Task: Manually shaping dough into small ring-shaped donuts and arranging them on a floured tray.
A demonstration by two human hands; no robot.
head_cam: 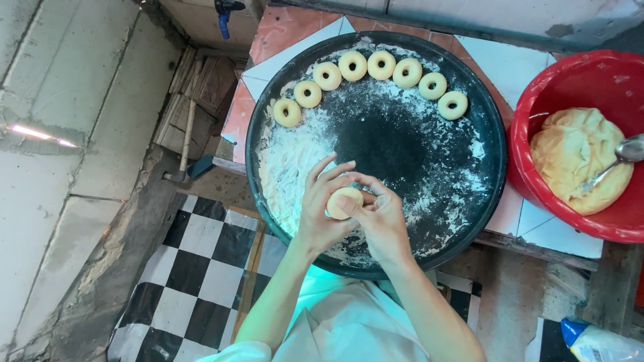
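Both hands meet over the near edge of a large round black metal tray dusted with white flour. Between them sits a small pale yellow ball of dough, pinched from both sides. The left hand cups the ball from the left, its fingers curled loosely over the top and only partly closed, so the dough shows between them. The right hand presses in from the right, its fingertips bent inward and touching the ball's face; the thumb seems to rest against the dough, though exactly how deep it presses I cannot tell.

Well beyond the fingertips, along the far rim of the tray, seven pale ring-shaped dough pieces lie in an arc, each with a small hole in the middle, just beside one another. The thickest patch of flour lies just left of the left fingers; a bare dark patch of tray shows just past the fingertips.

To the right of the right hand, well apart, stands a round red plastic basin holding a big lump of yellow dough with a metal spoon resting on it. Left of the left hand, down on the floor, lies a wooden-handled hammer. Under the forearms runs a black-and-white checkered floor.
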